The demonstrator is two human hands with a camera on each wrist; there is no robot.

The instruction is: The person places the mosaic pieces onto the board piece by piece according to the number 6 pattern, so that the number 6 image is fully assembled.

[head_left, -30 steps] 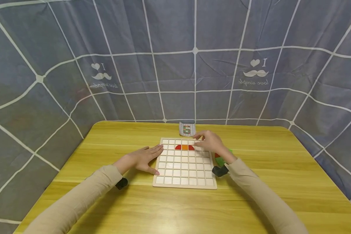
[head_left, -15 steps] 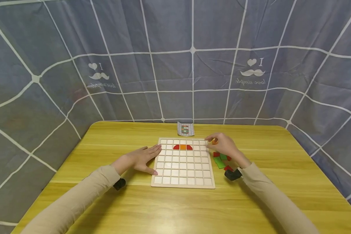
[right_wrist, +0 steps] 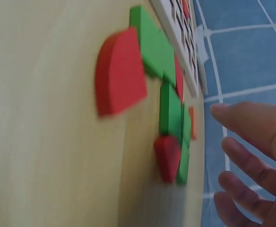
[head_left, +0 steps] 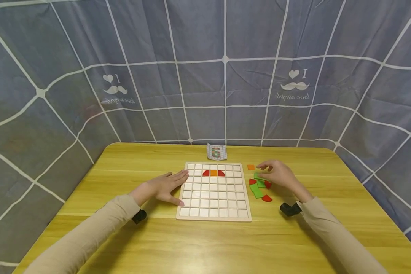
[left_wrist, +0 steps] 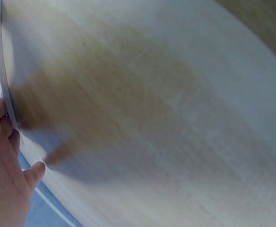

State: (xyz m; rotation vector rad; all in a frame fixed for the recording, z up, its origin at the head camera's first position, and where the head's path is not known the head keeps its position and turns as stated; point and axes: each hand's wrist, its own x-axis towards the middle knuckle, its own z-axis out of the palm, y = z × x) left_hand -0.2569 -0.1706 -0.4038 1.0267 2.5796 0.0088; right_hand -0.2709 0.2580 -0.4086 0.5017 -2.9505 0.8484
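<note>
Red quarter-round tiles (head_left: 267, 198) and green square tiles (head_left: 256, 191) lie at three o'clock of the wooden grid board (head_left: 214, 194); only the right wrist view shows their thick sides. Above them hangs the right hand (head_left: 280, 176), fingers loosely parted. The left hand (head_left: 165, 187) spreads wide against the board's nine-o'clock edge. Mirrored "love simple" marks the grey curtain (head_left: 205, 87) at twelve. Yellow tabletop (head_left: 209, 243) runs out toward six.
</note>
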